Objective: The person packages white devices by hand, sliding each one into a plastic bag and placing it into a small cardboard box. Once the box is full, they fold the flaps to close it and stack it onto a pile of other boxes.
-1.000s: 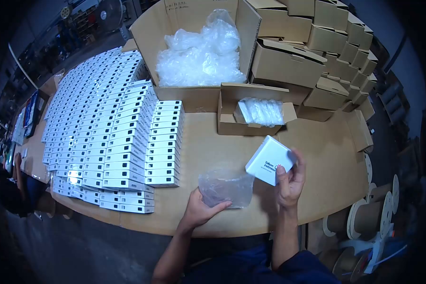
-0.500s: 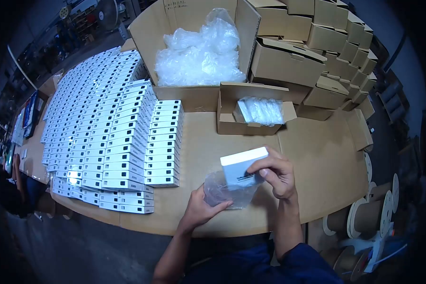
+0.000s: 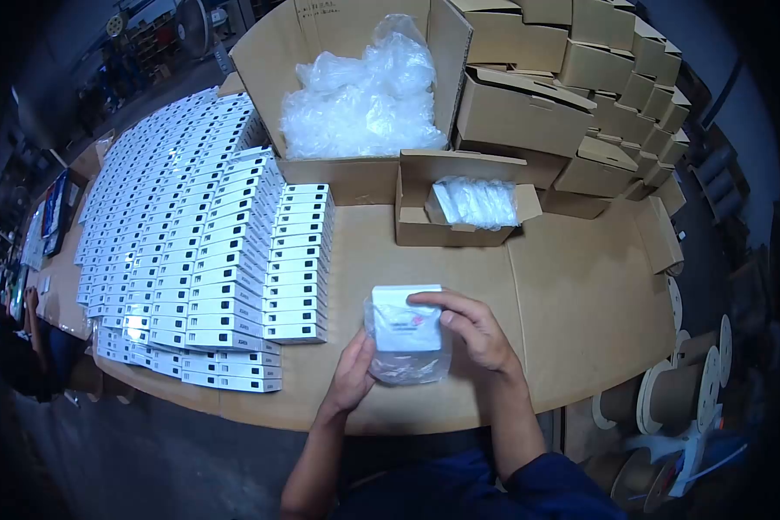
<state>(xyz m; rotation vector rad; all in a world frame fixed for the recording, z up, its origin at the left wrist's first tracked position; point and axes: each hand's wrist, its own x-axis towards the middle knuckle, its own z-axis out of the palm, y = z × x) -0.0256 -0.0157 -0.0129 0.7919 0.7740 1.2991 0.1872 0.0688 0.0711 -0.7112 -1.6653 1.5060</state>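
A small flat white box [image 3: 400,322] with faint print sits mostly inside a clear plastic bag [image 3: 407,368], its top edge at the bag's mouth. My left hand [image 3: 352,374] is closed on the left side of the bag. At the box's upper right, my right hand [image 3: 478,336] grips it, the index finger lying along the top and the thumb near the right edge. Below the box, the lower part of the bag hangs slack and wrinkled. Just left of my hands stand tall stacks of similar white boxes [image 3: 296,277].
An open cardboard carton [image 3: 446,235] behind my hands contains several bagged boxes. Farther back, a large carton [image 3: 256,61] holds a heap of clear bags [image 3: 364,104]. Folded brown cartons [image 3: 524,113] are piled at the back right. Spools [image 3: 680,394] stand beyond the table's right edge.
The white box has moved down and left into the bag and now faces me more squarely. My right hand has come down and left with it; my left hand has shifted slightly left.
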